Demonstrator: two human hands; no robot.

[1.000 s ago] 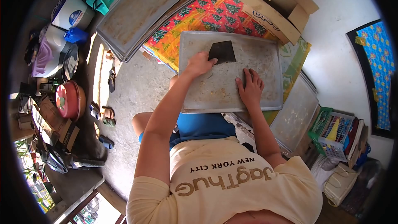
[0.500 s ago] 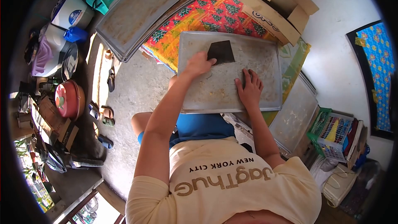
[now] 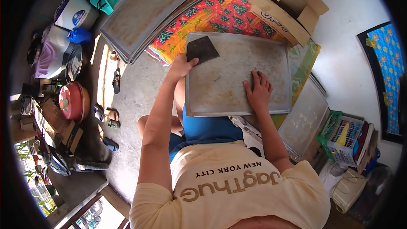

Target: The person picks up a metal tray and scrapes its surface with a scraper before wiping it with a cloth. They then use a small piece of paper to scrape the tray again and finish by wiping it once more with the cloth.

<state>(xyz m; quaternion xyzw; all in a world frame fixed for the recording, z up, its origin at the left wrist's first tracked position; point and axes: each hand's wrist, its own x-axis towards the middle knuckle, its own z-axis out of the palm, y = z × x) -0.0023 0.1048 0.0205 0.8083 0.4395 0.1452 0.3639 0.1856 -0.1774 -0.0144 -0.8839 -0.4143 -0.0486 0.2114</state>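
A shallow grey metal baking tray (image 3: 237, 80) with brownish stains lies over my lap and the edge of the cloth-covered table. My left hand (image 3: 182, 67) is closed on the lower left corner of a dark, flat, four-sided scraper (image 3: 203, 51), at the tray's upper left edge. The scraper overlaps the tray's rim there. My right hand (image 3: 259, 91) rests with fingers stretched on the tray's right part, holding nothing.
Stacked baking trays (image 3: 152, 12) stand at the upper left. An open cardboard box (image 3: 275, 25) sits on the red patterned cloth (image 3: 229, 8). Another tray (image 3: 303, 114) lies at my right, near a plastic basket (image 3: 343, 138). Slippers (image 3: 112, 116) line the floor at left.
My left hand has moved left with the scraper, from the tray's upper middle to its left edge. Small yellowish crumbs on the tray's left side are gone. My right hand stays in place.
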